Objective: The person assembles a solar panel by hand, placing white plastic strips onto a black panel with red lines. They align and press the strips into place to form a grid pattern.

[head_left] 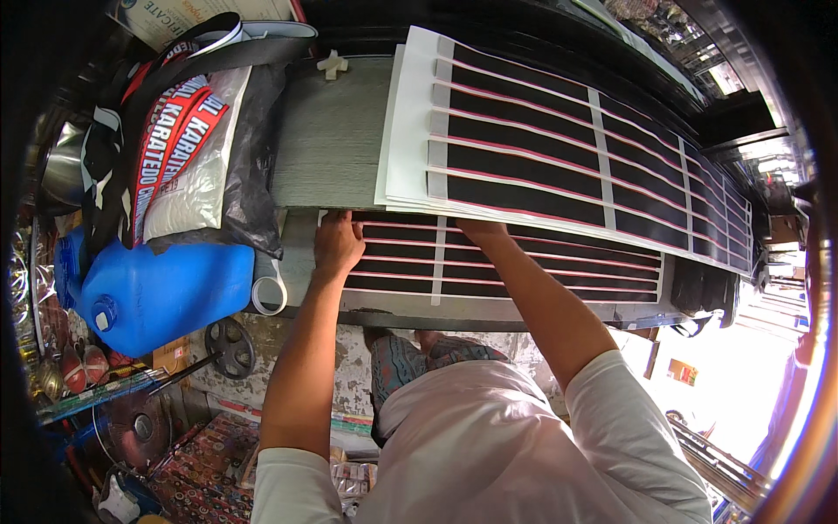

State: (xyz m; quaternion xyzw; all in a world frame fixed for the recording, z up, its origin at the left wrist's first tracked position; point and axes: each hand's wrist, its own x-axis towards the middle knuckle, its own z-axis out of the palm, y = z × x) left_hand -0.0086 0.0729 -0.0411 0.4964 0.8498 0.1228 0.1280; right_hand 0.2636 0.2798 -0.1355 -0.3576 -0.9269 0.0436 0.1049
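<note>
Lower printed sheet [524,266], black w/ thin pink-white stripes, lies flat on the grey table [336,140], at its near edge. The stack of similar striped sheets [559,140] sits just behind it, overlapping its far edge.

L hand [336,244] rests palm-down on the lower sheet's left end, fingers [336,223] together & flat, tips at the edge of the stack. R hand [480,229] is near the sheet's middle, mostly tucked under the stack's near edge; can't tell how its fingers sit.

Left of the sheet: tape roll [269,295] hanging at the table edge, then blue jerrycan [153,293]. Behind the can, further left of the stack, a plastic bag w/ red-white printed bands [188,148]. Small white cross-shaped piece [332,64] on the table beyond the stack's left corner.
</note>
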